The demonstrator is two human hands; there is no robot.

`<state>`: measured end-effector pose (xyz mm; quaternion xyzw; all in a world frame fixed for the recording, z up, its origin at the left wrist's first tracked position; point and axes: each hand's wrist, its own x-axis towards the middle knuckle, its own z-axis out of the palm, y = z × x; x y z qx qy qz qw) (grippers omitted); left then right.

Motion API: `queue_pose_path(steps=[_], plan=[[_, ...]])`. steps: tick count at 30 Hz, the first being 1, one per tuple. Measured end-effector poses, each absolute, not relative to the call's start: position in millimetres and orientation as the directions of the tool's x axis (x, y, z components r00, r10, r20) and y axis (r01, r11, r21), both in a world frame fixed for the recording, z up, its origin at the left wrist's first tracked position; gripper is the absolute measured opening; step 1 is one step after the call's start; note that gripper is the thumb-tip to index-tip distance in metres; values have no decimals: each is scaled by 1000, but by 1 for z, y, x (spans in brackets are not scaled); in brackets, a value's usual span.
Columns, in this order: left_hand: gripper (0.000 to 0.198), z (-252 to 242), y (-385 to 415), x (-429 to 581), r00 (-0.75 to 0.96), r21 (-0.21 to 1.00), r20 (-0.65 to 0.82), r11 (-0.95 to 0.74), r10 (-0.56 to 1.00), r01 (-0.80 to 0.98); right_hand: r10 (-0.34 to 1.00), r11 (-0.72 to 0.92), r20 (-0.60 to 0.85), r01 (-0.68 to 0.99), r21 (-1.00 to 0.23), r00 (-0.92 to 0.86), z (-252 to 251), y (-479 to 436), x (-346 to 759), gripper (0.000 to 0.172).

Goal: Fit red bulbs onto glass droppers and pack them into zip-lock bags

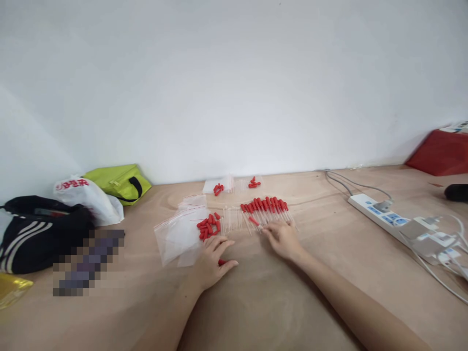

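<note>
My left hand [214, 263] rests low over the table beside a loose pile of small red caps [208, 227]. Its thumb and forefinger are apart, and one red cap [221, 262] shows in the gap, seemingly held by the curled fingers. My right hand [283, 239] is closed, its fingertips at the end of a red-tipped thin stick [253, 222]. Just beyond it lies a row of thin sticks with red caps [265, 204] on their far ends. Bare pale sticks [231, 219] lie side by side between the pile and that row.
Clear zip bags [179, 229] lie left of the pile. Farther back are more red caps [218, 189] and another small group [254, 183] on bags. A power strip [376, 209] with plugs and cables is at right. Several bags, including a yellow-green one [120, 183], stand at left.
</note>
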<state>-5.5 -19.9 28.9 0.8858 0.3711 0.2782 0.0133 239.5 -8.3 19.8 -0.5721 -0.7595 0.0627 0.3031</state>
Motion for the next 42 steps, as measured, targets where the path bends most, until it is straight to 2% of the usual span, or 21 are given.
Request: queue_pose_path(steps=[3, 5, 10, 14, 16, 18, 21, 25, 28, 34, 42], plan=[[28, 33, -18, -19, 556, 292, 421, -687, 717, 665, 909, 50, 376, 847, -529, 181, 20, 11, 251, 24], [29, 37, -17, -24, 570, 337, 338, -662, 749, 669, 881, -63, 365, 840, -540, 300, 21, 22, 254, 25], [29, 52, -17, -31, 618, 447, 73, -580, 783, 681, 858, -172, 340, 838, -518, 386, 20, 36, 248, 22], [8, 59, -14, -39, 587, 504, -28, -495, 809, 708, 849, -210, 330, 836, -506, 413, 15, 43, 245, 18], [2, 56, -13, -39, 571, 520, -21, -479, 820, 707, 840, -210, 347, 840, -500, 417, 14, 44, 246, 18], [5, 49, -13, -33, 533, 535, 43, -470, 845, 702, 830, -177, 394, 857, -484, 394, 14, 43, 245, 19], [6, 36, -18, -14, 441, 575, 156, -444, 884, 687, 838, -51, 471, 899, -434, 275, 15, 37, 232, 22], [10, 25, -25, 14, 558, 581, 223, -569, 799, 582, 893, 100, 443, 924, -370, 81, 19, 26, 200, 22], [17, 23, -26, 20, 615, 553, 260, -637, 744, 537, 930, 66, 360, 937, -343, 66, 22, 24, 179, 19], [19, 22, -24, 17, 610, 528, 281, -650, 741, 546, 964, -73, 224, 952, -296, 144, 27, 31, 165, 23], [20, 28, -27, 19, 628, 526, 302, -675, 717, 517, 977, -67, 187, 983, -169, 99, 34, 32, 153, 27]])
